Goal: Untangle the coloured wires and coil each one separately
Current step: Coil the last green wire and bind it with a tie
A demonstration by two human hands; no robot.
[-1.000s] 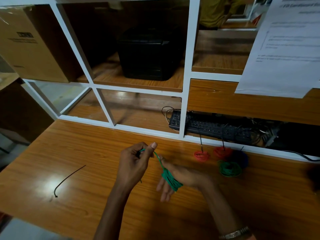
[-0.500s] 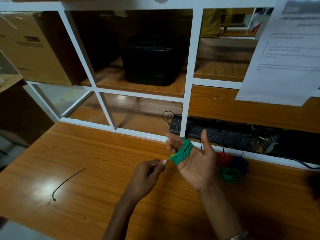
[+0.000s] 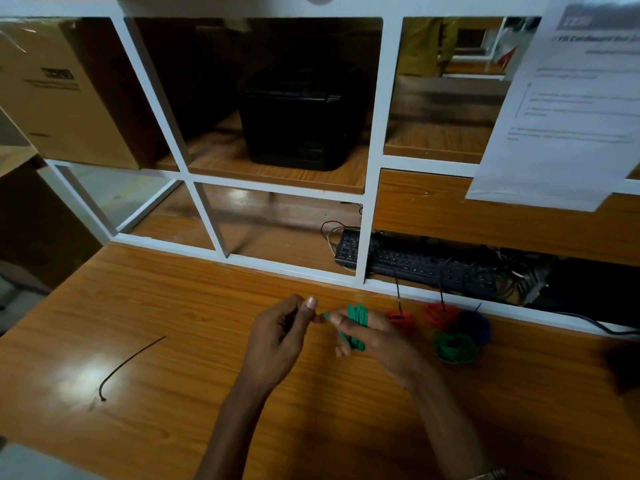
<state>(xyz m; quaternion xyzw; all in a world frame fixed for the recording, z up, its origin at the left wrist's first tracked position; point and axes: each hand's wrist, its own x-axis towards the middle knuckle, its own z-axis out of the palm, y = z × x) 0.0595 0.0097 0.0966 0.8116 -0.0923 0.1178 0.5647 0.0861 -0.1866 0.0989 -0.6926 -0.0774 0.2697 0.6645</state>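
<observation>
Coiling step, mid-frame: thin green plastic-coated wire (image 3: 356,325) is looped round the right hand's (image 3: 375,337) fingers, which curl on it; left hand (image 3: 280,336) pinches the free end just left. Finished red, blue and green wire coils (image 3: 446,329) lie right of centre. Next, probably: wrap the short tail, slip coil off.

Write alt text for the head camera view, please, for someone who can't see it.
Over a wooden desk, a left hand pinches the end of a green wire wound round the fingers of the right hand. Finished red, blue and green coils lie to the right; a loose black wire lies to the left.
</observation>
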